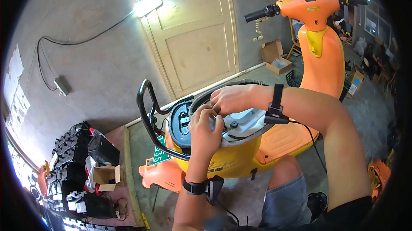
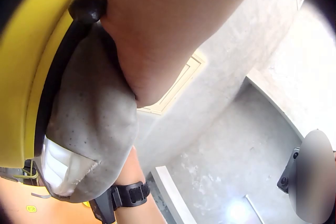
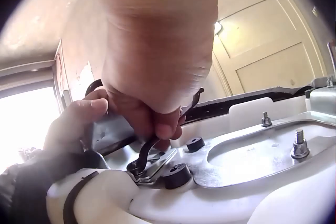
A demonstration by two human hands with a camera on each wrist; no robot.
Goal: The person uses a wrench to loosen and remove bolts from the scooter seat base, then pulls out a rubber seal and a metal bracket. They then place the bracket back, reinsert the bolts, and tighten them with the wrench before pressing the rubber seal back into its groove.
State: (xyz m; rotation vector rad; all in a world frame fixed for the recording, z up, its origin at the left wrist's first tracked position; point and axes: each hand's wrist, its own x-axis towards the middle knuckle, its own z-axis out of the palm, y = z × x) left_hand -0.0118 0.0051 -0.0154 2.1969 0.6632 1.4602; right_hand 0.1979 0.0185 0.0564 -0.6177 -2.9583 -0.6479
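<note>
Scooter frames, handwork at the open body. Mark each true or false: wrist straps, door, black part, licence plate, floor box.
1. Both wrists wear black straps. True.
2. The door behind the scooter stands wide open. False: the door is closed.
3. The right hand pinches a curved black part. True.
4. The licence plate is red. False: the licence plate is green.
5. The cardboard box below the handlebar has its flaps open. True.
</note>
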